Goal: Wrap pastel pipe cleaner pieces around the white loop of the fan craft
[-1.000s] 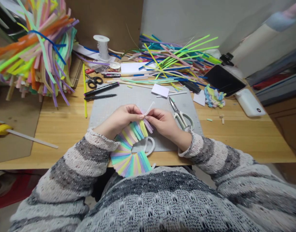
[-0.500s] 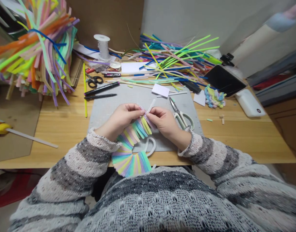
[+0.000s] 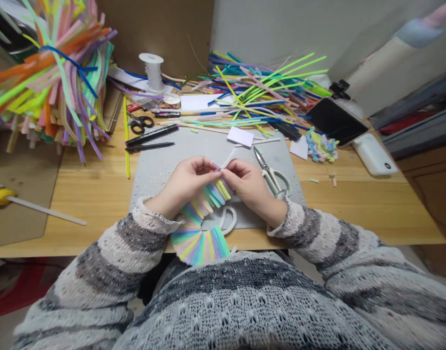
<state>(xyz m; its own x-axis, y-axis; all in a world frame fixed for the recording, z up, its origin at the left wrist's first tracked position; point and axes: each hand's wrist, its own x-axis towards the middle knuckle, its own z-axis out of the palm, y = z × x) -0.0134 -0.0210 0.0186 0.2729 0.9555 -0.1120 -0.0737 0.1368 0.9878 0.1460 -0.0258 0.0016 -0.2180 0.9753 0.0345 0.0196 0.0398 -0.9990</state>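
A curved strip of pastel pipe cleaner pieces (image 3: 201,244) in pink, yellow, teal and purple hangs from my hands over the near table edge. My left hand (image 3: 186,182) pinches its upper end. My right hand (image 3: 249,183) is closed at the same end, fingertips almost touching the left ones. A white pipe cleaner (image 3: 229,157) sticks up between the fingertips, and a white loop (image 3: 230,221) curls beside the strip. What exactly lies between the fingertips is too small to tell. Pale-handled scissors (image 3: 272,174) lie open on the grey mat (image 3: 155,170), right of my right hand.
Loose pipe cleaners (image 3: 259,92) pile up at the back. A large bundle (image 3: 59,82) stands back left. Black scissors (image 3: 140,123), markers (image 3: 152,134) and a spool (image 3: 152,73) lie behind the mat. A phone (image 3: 335,120) and white case (image 3: 375,154) are at the right.
My left thumb and fingers have shifted slightly at the strip's end, and the white pipe cleaner leans a little differently. The strip hangs slightly further right. The whole view has moved a little.
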